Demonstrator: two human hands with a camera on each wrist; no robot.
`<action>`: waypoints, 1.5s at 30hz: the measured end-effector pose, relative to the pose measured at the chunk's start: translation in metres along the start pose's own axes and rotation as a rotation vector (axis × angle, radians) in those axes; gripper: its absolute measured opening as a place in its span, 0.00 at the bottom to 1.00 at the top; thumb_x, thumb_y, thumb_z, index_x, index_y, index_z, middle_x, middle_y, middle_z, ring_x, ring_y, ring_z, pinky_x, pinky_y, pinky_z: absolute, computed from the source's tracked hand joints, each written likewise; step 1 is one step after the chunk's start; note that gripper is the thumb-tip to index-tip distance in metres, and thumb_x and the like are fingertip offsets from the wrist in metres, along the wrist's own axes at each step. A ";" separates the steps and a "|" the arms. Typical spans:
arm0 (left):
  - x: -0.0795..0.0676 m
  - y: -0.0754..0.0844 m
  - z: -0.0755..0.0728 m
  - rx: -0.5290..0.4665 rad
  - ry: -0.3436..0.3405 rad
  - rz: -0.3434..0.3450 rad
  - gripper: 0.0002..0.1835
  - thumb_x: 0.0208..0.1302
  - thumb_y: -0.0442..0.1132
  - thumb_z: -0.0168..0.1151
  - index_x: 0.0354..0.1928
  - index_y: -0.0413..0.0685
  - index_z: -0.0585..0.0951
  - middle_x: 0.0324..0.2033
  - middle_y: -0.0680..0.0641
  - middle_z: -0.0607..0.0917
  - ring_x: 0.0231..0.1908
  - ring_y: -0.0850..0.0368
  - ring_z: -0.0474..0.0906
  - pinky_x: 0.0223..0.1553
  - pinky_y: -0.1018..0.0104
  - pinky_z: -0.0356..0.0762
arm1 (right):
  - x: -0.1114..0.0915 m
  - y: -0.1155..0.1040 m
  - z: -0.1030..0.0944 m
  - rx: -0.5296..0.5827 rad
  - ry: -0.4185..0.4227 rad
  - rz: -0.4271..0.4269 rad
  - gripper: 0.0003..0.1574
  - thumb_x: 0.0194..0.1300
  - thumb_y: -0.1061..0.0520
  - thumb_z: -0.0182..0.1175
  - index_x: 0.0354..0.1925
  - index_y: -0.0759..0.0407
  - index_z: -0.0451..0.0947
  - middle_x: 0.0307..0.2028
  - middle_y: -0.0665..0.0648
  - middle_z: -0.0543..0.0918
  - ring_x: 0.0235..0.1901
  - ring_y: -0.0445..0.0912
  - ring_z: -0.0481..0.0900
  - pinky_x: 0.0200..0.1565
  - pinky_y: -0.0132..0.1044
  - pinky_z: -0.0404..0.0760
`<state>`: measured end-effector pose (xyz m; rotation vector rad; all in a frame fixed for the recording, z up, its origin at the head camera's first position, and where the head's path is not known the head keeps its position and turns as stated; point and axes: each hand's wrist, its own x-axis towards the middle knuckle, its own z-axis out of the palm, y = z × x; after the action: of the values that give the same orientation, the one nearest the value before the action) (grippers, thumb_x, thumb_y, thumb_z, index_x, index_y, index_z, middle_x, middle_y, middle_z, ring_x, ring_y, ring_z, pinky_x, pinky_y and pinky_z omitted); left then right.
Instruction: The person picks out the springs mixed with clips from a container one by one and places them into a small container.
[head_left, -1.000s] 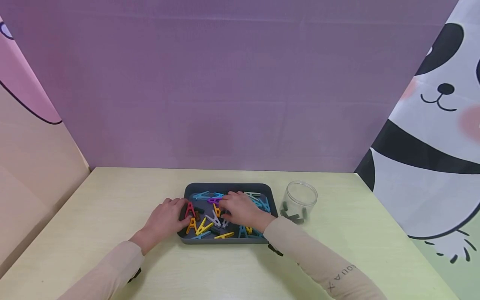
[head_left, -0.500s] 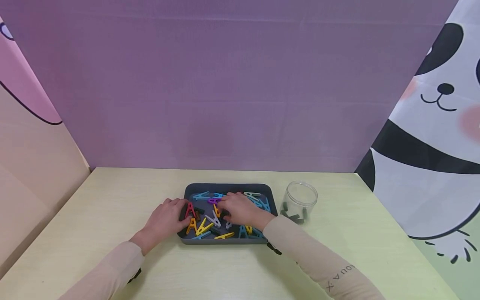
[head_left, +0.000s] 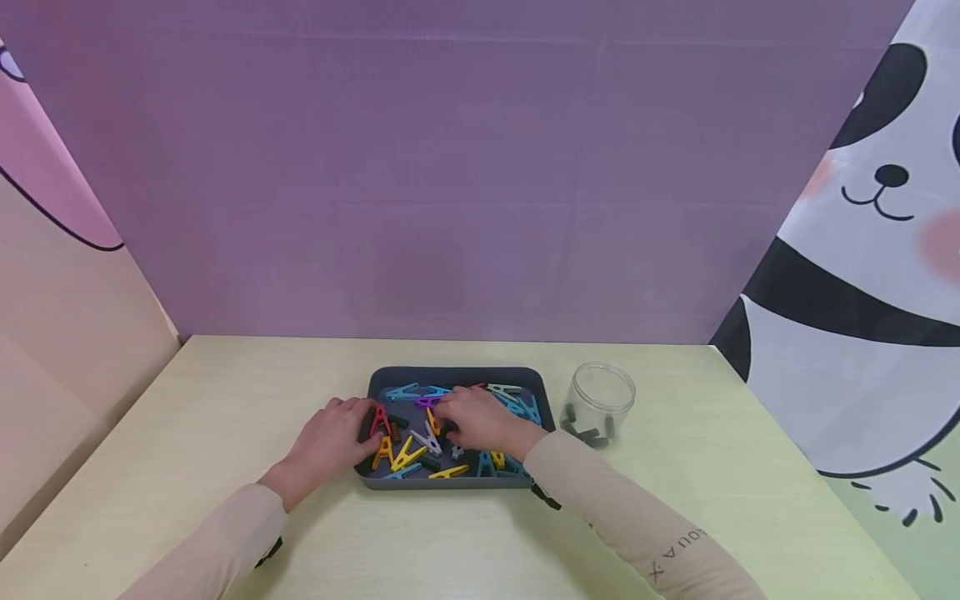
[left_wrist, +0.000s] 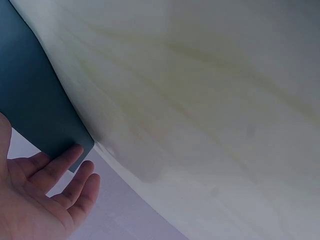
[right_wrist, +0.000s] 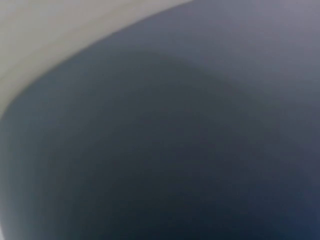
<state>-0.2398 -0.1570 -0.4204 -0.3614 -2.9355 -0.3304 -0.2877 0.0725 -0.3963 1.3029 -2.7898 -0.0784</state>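
A dark grey tray (head_left: 453, 482) holds a mix of plastic clips in several colours and dark ridged pieces. My left hand (head_left: 330, 437) holds the tray's left side, the thumb over the rim. In the left wrist view, its fingers (left_wrist: 60, 167) lie against the tray's outer wall. My right hand (head_left: 480, 419) reaches down into the middle of the tray, with its fingertips hidden. Something dark (head_left: 448, 427) shows by its thumb; whether it is pinched I cannot tell. A purple clip (head_left: 428, 402), an orange clip (head_left: 432, 421) and a grey clip (head_left: 427, 442) lie beside this hand.
To the right of the tray stands a clear open jar (head_left: 600, 400) with several short dark pieces at the bottom. The pale wooden table (head_left: 420, 542) ends at a purple cloth backdrop (head_left: 450, 208). A panda-print cloth (head_left: 862, 292) hangs on the right.
My right hand has shifted slightly left in the tray. A grey clip below it has moved, and a dark thing now shows by the thumb. The left hand has stayed put.
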 end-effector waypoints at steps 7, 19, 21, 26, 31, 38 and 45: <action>0.000 -0.001 -0.001 -0.006 -0.002 -0.003 0.30 0.52 0.51 0.64 0.54 0.42 0.73 0.49 0.42 0.80 0.46 0.47 0.73 0.49 0.53 0.76 | 0.001 0.000 0.001 0.015 -0.030 0.017 0.10 0.52 0.53 0.67 0.35 0.47 0.80 0.37 0.45 0.82 0.35 0.41 0.74 0.42 0.35 0.77; 0.000 -0.001 -0.001 -0.011 0.001 -0.003 0.29 0.52 0.51 0.64 0.54 0.42 0.73 0.49 0.42 0.80 0.46 0.47 0.73 0.49 0.53 0.76 | 0.003 0.000 0.004 -0.015 -0.059 0.029 0.09 0.52 0.51 0.67 0.35 0.45 0.80 0.37 0.44 0.82 0.37 0.41 0.73 0.44 0.36 0.76; 0.000 -0.001 -0.001 -0.013 0.004 -0.002 0.29 0.53 0.50 0.64 0.53 0.42 0.74 0.49 0.42 0.80 0.46 0.47 0.74 0.49 0.53 0.76 | 0.003 0.000 0.004 -0.020 -0.063 0.027 0.09 0.52 0.51 0.67 0.34 0.45 0.80 0.36 0.44 0.82 0.36 0.41 0.72 0.44 0.36 0.76; 0.000 0.000 -0.002 -0.014 0.007 0.000 0.28 0.53 0.50 0.63 0.53 0.42 0.74 0.49 0.42 0.80 0.47 0.46 0.74 0.49 0.53 0.76 | 0.002 0.001 0.003 -0.023 -0.062 0.025 0.08 0.51 0.51 0.67 0.33 0.46 0.79 0.35 0.44 0.82 0.35 0.41 0.72 0.44 0.37 0.76; 0.000 0.000 -0.003 -0.011 0.006 -0.001 0.28 0.53 0.50 0.63 0.53 0.42 0.74 0.49 0.42 0.80 0.47 0.46 0.74 0.50 0.52 0.75 | 0.000 0.000 -0.001 -0.012 -0.040 0.024 0.09 0.51 0.51 0.67 0.33 0.47 0.79 0.34 0.44 0.82 0.35 0.41 0.73 0.42 0.37 0.76; 0.001 -0.001 -0.001 -0.012 0.004 -0.007 0.28 0.53 0.51 0.63 0.53 0.42 0.74 0.49 0.42 0.80 0.47 0.46 0.74 0.50 0.52 0.75 | -0.004 0.002 -0.009 0.033 0.007 0.012 0.10 0.52 0.53 0.66 0.36 0.48 0.81 0.35 0.44 0.83 0.35 0.41 0.72 0.40 0.37 0.73; 0.001 -0.001 -0.001 -0.013 0.003 -0.004 0.28 0.53 0.51 0.63 0.53 0.42 0.74 0.49 0.42 0.80 0.47 0.46 0.74 0.50 0.53 0.76 | -0.011 0.007 -0.021 0.053 0.053 0.020 0.10 0.53 0.53 0.65 0.37 0.49 0.80 0.36 0.45 0.82 0.38 0.42 0.74 0.45 0.42 0.75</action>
<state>-0.2404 -0.1576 -0.4194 -0.3559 -2.9328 -0.3506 -0.2848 0.0850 -0.3751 1.2677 -2.7780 0.0318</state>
